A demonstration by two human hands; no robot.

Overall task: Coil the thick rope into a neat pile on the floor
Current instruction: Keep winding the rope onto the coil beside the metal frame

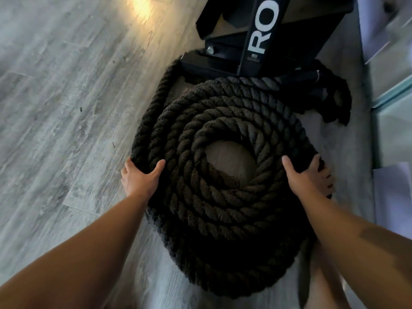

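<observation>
The thick rope point(223, 197) lies on the floor point(55, 97) as a flat spiral of several turns wound round a small bare patch of floor at its middle. It sits near the floor's right edge. The near side of the pile looks stacked more than one layer deep.

The outermost turn leaves the coil on the left and runs up toward the far side, passing under the black metal frame point(256, 41). A looser stretch of rope with a sleeved part point(321, 83) lies bunched at the coil's far right, just beside the frame's foot.

The left grip point(139, 177) is clamped on the outer turn at the coil's left rim, with the thumb lying over the top of the strand and the fingers curled round its outside. The right grip point(305, 175) holds the outer turn at the right rim, with the thumb on top and the fingers spread and bent over the outer side. Both bare forearms reach in from the near edge.

The frame bears large white letters, cut off by the picture. Pale panels point(392, 112) stand along the floor's right edge.
</observation>
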